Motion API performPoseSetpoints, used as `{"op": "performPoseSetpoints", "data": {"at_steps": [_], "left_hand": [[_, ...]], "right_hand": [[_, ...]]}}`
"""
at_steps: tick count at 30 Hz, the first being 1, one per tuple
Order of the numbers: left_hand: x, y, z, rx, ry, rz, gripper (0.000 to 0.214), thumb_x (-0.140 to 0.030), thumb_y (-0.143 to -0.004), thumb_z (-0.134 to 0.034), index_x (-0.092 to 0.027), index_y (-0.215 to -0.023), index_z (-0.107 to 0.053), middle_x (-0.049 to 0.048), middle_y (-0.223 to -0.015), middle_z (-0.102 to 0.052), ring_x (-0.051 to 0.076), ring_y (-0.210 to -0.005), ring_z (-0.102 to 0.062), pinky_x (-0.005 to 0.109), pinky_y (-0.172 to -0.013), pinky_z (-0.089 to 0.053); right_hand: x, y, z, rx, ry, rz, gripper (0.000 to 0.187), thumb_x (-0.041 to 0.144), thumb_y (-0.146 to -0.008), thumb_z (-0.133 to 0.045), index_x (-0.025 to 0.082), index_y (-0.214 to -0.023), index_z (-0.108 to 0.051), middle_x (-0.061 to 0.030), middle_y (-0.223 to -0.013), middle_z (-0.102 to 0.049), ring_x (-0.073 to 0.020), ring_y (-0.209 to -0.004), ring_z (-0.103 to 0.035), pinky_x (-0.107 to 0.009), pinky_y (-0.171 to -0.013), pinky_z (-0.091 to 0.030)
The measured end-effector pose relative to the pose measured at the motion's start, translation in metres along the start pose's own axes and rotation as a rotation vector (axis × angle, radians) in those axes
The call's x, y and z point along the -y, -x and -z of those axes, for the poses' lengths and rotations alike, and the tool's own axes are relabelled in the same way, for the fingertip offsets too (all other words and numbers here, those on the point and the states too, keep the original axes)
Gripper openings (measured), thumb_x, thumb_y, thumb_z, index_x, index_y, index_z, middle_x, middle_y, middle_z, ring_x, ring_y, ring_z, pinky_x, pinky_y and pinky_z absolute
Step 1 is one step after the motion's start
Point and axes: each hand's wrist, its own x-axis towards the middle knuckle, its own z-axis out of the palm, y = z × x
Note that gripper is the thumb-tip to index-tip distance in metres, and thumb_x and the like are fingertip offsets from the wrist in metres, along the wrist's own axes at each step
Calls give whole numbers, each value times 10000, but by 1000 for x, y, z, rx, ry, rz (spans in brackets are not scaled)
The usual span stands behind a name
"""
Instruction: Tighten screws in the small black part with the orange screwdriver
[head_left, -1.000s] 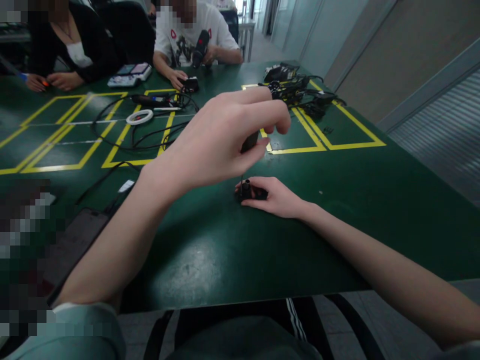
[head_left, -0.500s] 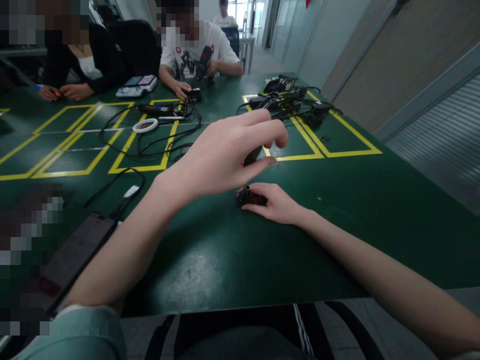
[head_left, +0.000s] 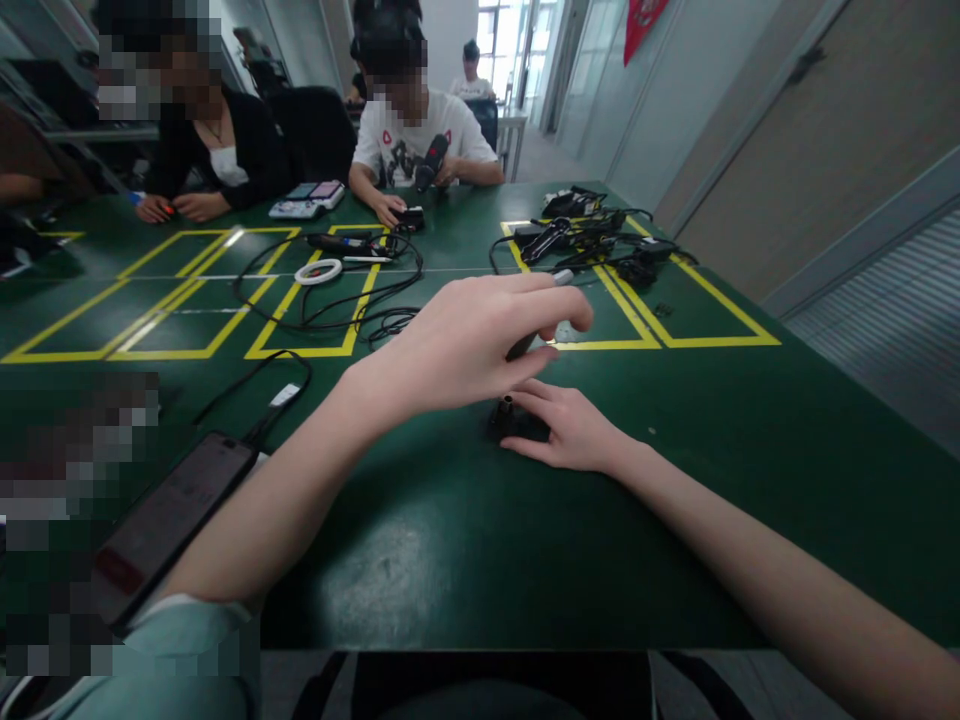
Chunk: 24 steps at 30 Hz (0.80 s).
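My left hand hovers over the green table, its fingers pinched round a thin dark tool that points down. Directly under it sits a small black part on the table. My right hand lies on the table and holds that part steady, fingers curled round its right side. The tool's tip is hidden behind my left thumb, just above the part.
A phone lies at the near left with a black cable. Farther off are looped cables, a white ring and a heap of black chargers. Two people sit at the far edge, their hands on small devices.
My head has tilted up, so more of the room shows. My left hand has come lower and closer to the black part. My right hand stays on the part.
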Motion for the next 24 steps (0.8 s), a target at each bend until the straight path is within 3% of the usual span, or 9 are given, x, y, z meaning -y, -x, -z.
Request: {"op": "performPoseSetpoints", "data": {"at_steps": [4,8,18,24], "left_hand": [[-3,1,2,17,8,12,282,-110,-892,-539,-197,-1116,-687,55,-984,-721,192,-876,-667,293,-716,-483],[-3,2,5,42,25,4,325,-83,-860,-524,-182,-1118,-694,75,-1008,-707,192,-867,-655,294,-715,-487],[-2,1,7,27,11,-24,330,-67,-869,-542,-198,-1124,-706,72,-1032,-699,195,-878,-672,308,-735,-510],[-7,1,10,79,21,4,363,-93,-852,-541,-195,-1162,-702,75,-1031,-719,209,-901,-688,317,-748,-524]], "right_hand": [[-7,3,8,-8,-51,-31,328,232,-947,-617,212,-1256,-724,-107,-1083,-718,-260,-883,-731,-406,-773,-633],[-15,6,11,-1,-52,-18,319,146,-973,-542,209,-1206,-751,-114,-1047,-723,-265,-904,-729,-412,-777,-633],[-19,9,10,-100,-89,-3,165,223,-1022,-612,209,-1086,-764,-92,-954,-810,-241,-831,-777,-354,-718,-613],[-16,9,11,-91,-168,-52,142,267,-1016,-639,222,-1019,-773,-58,-882,-818,-208,-739,-764,-317,-676,-592]]}}
